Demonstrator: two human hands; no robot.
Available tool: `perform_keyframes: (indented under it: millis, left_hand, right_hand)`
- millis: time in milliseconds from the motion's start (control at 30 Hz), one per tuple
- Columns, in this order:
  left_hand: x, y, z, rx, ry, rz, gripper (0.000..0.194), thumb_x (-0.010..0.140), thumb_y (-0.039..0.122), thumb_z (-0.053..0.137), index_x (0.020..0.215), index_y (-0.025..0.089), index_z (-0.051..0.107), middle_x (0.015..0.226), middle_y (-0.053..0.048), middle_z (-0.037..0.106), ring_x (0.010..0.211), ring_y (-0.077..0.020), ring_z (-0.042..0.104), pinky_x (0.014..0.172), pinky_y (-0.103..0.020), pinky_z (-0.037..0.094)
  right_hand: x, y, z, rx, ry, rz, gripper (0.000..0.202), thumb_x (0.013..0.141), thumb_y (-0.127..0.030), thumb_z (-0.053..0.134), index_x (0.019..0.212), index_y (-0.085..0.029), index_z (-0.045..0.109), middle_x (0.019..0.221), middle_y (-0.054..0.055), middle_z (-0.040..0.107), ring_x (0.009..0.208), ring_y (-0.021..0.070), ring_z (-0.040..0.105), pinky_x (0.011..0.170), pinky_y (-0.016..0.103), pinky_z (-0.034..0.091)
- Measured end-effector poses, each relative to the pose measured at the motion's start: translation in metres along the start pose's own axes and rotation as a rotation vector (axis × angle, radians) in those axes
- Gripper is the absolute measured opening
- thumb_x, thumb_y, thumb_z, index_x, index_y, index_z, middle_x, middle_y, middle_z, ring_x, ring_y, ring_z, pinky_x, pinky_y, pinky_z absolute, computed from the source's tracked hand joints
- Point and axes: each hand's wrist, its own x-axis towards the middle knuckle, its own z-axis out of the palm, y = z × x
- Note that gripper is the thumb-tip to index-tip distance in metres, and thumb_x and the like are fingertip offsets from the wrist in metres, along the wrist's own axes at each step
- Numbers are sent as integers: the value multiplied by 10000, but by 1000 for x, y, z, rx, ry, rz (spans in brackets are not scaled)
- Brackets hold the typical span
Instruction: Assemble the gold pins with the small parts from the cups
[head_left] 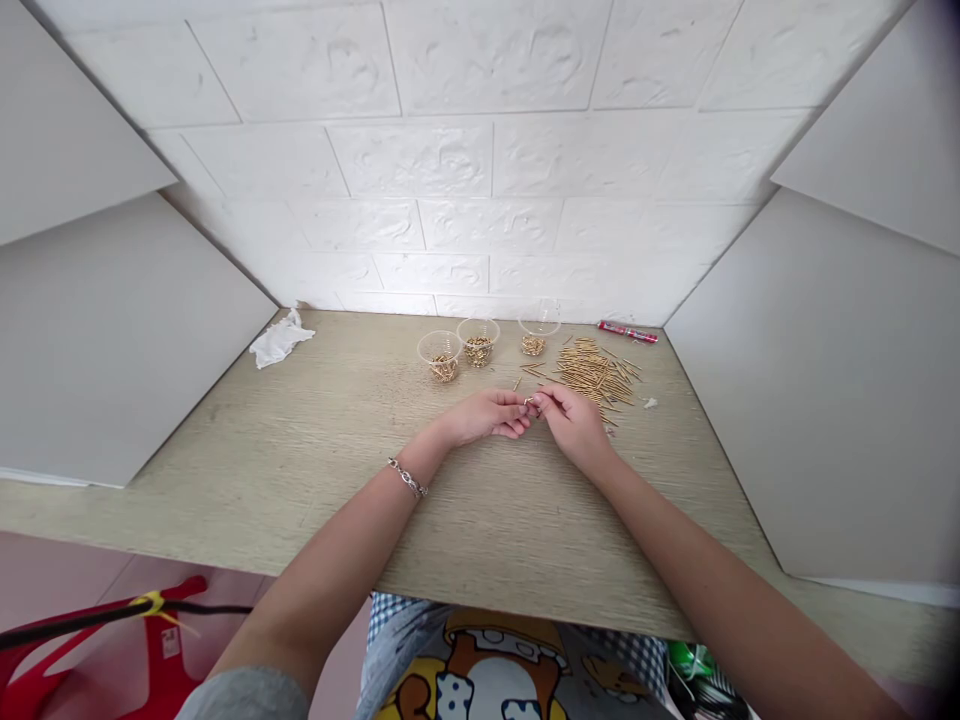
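Note:
My left hand (491,414) and my right hand (571,420) meet above the table, fingertips nearly touching. Between them is a small gold piece (529,401), pinched by the fingers of both hands; its exact shape is too small to tell. Just beyond my right hand lies a pile of thin gold sticks (596,372). Three clear plastic cups hold small gold pieces: the left cup (440,350), the middle cup (478,335) and the right cup (539,320). A few loose gold sticks (533,370) lie between the right cup and the pile.
A crumpled white tissue (280,338) lies at the table's back left. At the back right is a red wrapped tube (628,332), with a white scrap (650,403) nearer me. Grey panels flank the wooden table (495,530); a white brick-patterned wall stands behind. A red stool (161,660) is at lower left.

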Motion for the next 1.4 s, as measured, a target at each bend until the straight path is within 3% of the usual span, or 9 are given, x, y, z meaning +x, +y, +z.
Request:
perform_keyframes:
  millis: [267, 533, 700, 867, 1000, 1133, 1400]
  left_hand:
    - [-2, 3, 3, 93, 1, 16, 136, 750, 244, 611, 766, 114, 574, 654, 26, 533, 569, -37, 487, 600, -195, 426]
    - [-3, 3, 7, 401, 59, 118, 164, 793, 270, 487, 776, 132, 573, 635, 42, 459, 551, -51, 453, 577, -201, 431]
    - [-4, 0, 9, 670, 123, 194, 241, 822, 278, 402, 854, 147, 601, 675, 29, 503, 534, -66, 487, 558, -206, 419]
    - [-6, -1, 11, 804, 163, 249, 281, 844, 267, 362, 872, 147, 615, 645, 27, 521, 501, -76, 483, 553, -213, 416]
    - [-5, -2, 12, 929, 184, 395, 277, 856, 241, 372, 851, 153, 635, 638, 12, 565, 568, -97, 493, 628, -220, 424]
    - [-3, -4, 12, 994, 223, 475, 253, 845, 195, 394, 819, 150, 641, 727, -15, 623, 706, -127, 531, 709, -238, 422]
    - [-5, -2, 14, 993, 224, 437, 275, 849, 202, 377, 780, 160, 640, 685, -17, 614, 742, -147, 547, 729, -245, 416]
  right_hand:
    - [0, -1, -1, -43, 0, -26, 193, 811, -288, 461, 710, -187, 591, 664, 19, 621, 627, 153, 552, 617, 275, 409]
    - [1, -1, -2, -55, -13, 26, 181, 806, -291, 464, 734, -192, 596, 633, 7, 615, 594, 146, 547, 595, 263, 397]
    - [3, -1, -5, -78, -66, 31, 191, 803, -297, 455, 713, -193, 587, 630, 6, 608, 597, 147, 534, 589, 262, 384]
    - [3, 3, -6, -54, -101, 50, 223, 805, -332, 444, 695, -194, 581, 607, 4, 581, 597, 153, 527, 587, 273, 384]
    - [2, 5, -5, -37, -71, 63, 235, 802, -349, 439, 691, -191, 572, 591, 1, 560, 576, 147, 505, 576, 269, 377]
    - [1, 5, -5, -44, -71, 61, 233, 792, -357, 445, 690, -190, 571, 602, 5, 561, 584, 147, 498, 584, 271, 374]
    - [1, 3, -3, -60, -30, 61, 234, 791, -357, 448, 680, -192, 571, 599, 7, 569, 565, 147, 495, 551, 269, 365]
